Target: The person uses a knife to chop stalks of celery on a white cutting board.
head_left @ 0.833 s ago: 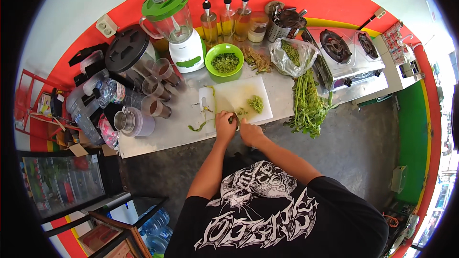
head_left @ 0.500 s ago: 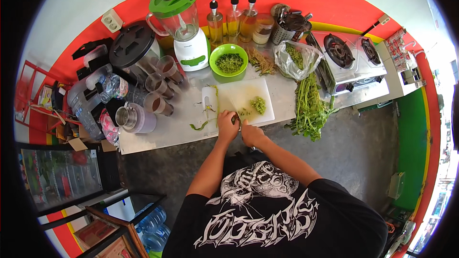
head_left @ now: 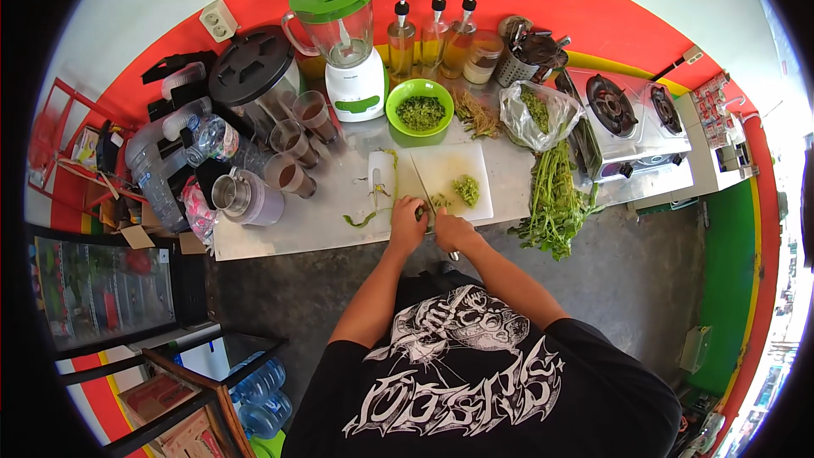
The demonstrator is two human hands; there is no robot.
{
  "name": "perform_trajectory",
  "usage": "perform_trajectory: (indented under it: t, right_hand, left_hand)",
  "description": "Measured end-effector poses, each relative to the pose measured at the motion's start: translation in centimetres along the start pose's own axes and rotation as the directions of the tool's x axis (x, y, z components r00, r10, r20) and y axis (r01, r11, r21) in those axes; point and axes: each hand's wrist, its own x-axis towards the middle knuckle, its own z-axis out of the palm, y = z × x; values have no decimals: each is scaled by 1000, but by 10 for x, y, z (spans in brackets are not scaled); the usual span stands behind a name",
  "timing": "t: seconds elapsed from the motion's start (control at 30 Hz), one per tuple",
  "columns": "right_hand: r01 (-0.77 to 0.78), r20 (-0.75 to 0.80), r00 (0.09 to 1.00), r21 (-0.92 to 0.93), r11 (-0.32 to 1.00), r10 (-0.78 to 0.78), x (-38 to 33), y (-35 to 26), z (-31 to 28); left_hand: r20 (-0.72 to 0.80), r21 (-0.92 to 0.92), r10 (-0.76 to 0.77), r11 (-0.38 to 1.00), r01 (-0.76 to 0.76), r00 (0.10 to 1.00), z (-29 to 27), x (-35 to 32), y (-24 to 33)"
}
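Note:
A white cutting board (head_left: 462,157) lies near the front edge of the metal table. My right hand (head_left: 454,231) is closed round a kitchen knife (head_left: 420,174), whose blade points away across the board. Just left of the blade, my left hand (head_left: 408,222) is closed over green stems, mostly hidden under the fingers. A long green strand (head_left: 395,171) runs along the board's left side, and another (head_left: 360,221) lies on the table beside it. Right of the knife sits a small heap of chopped green stems (head_left: 465,191), with loose bits near the blade.
Behind the board stands a green bowl (head_left: 448,102) of chopped greens. Long leafy stems (head_left: 551,203) hang over the front edge at right, below a plastic bag (head_left: 555,123). A blender (head_left: 356,89), dark-filled cups (head_left: 290,175), a flask (head_left: 254,199) and a gas stove (head_left: 632,153) surround the area.
The view has shifted slightly, so the table sits further right and higher. The knife blade now shows more plainly beside my left hand. Both hands keep their grip.

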Motion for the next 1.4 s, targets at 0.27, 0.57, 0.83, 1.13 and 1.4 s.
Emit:
perform_trajectory:
  t: [0.27,0.57,0.83,1.13,1.4]
  right_hand:
    - [41,-27,999,-14,999,-42,9,2,13]
    - [14,-19,1000,18,1000,-14,4,0,22]
    - [-13,36,999,-1,1000,13,2,-5,18]
    - [36,20,999,36,999,-36,7,-7,5]
    - [39,15,999,36,999,-39,17,-5,1]
  left_hand:
    - [15,2,28,1000,-28,999,-4,0,6]
    - [117,-37,6,999,-2,993,-17,-1,0]
    - [69,-200,-74,976,86,995,-22,-2,5]
    - [46,-161,-7,987,15,999,-21,-7,-6]
    - [29,-133,18,991,-14,999,-19,-4,-8]
